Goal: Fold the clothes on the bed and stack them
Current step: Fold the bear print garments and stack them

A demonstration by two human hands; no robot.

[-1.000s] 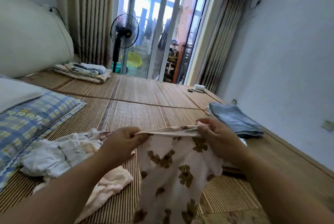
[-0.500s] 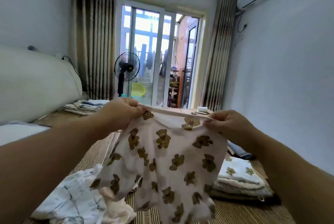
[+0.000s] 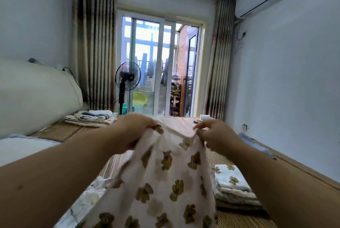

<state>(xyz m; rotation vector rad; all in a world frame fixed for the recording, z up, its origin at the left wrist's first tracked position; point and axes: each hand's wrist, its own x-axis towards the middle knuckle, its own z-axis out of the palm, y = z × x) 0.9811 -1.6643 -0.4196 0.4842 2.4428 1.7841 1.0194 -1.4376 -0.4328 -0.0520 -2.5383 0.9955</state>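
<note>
The bear-print garment (image 3: 165,181) has risen from low over the bed to below the glass door (image 3: 147,52). The left hand (image 3: 134,132) and right hand (image 3: 217,135) have drawn closer, so its top edge now sags.

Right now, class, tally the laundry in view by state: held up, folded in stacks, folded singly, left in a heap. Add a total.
bear-print garment, held up: 1
folded stacks: 2
blue folded garment, alone: 1
unfolded heap: 1
Total: 5
</note>
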